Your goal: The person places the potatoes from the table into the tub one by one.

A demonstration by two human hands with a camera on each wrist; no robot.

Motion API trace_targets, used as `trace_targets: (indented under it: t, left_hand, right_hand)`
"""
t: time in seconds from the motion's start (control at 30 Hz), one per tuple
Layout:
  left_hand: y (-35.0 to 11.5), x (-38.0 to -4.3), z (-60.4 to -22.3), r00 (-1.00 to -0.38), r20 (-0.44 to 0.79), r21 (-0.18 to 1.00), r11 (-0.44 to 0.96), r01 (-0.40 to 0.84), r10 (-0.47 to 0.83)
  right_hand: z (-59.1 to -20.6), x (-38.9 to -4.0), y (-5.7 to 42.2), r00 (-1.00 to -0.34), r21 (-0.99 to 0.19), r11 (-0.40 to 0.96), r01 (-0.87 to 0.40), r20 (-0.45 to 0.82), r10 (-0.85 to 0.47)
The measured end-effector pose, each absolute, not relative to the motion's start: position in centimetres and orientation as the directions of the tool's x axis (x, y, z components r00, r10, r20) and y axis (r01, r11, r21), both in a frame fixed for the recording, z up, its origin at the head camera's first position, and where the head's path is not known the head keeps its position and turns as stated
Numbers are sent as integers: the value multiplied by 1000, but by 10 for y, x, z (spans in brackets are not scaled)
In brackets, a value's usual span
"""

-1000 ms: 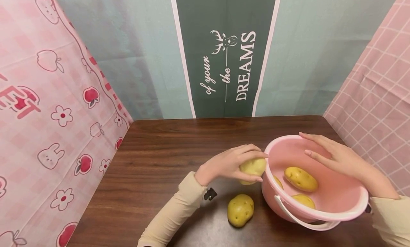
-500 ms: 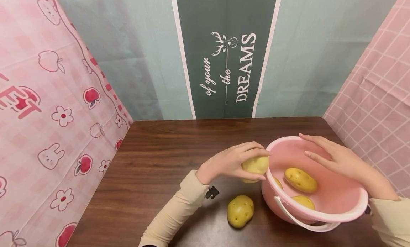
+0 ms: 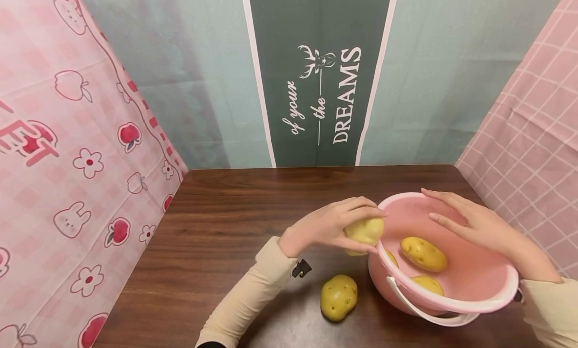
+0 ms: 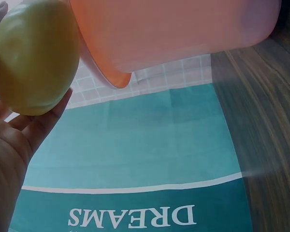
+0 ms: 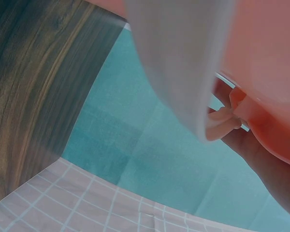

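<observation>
My left hand (image 3: 327, 221) grips a yellow potato (image 3: 366, 230) between thumb and fingers, right at the left rim of a pink bucket (image 3: 480, 275). In the left wrist view that potato (image 4: 36, 55) shows large, with the bucket's side (image 4: 183, 31) beyond it. My right hand (image 3: 480, 225) lies over the bucket's far right rim with its fingers extended. Inside the bucket lies a whole potato (image 3: 423, 253); a second potato (image 3: 430, 285) and a third potato (image 3: 391, 258) are partly hidden by the near wall.
Another potato (image 3: 338, 298) lies on the dark wooden table (image 3: 235, 207), left of the bucket. The white bucket handle (image 3: 422, 310) hangs down at the near side. Printed cloths (image 3: 217, 87) stand behind and at both sides of the table.
My left hand has moved slightly right and up with the potato, bringing it to the bucket's rim. My right hand and the bucket have stayed about where they were.
</observation>
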State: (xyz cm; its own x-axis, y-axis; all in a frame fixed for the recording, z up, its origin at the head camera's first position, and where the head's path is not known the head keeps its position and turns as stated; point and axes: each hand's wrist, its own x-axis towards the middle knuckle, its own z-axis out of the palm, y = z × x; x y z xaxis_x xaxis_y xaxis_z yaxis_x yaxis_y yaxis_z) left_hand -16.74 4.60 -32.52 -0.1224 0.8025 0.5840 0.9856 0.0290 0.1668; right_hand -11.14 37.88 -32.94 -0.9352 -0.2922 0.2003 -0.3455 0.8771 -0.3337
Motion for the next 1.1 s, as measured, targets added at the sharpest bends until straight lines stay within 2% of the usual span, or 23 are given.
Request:
trace_targets:
  t: [0.47, 0.77, 1.1]
  left_hand:
    - [51, -166, -315, -137, 549, 180, 44, 983, 825]
    - [56, -170, -310, -106, 572, 158, 17, 987, 813]
    - [61, -173, -309, -109, 567, 171, 13, 985, 817]
  right_hand:
    - [-331, -111, 378, -929, -337, 869, -362, 209, -306]
    - [-331, -112, 380, -932, -343, 870, -355, 202, -301]
    - [-331, -112, 380, -933, -342, 871, -353, 198, -301]
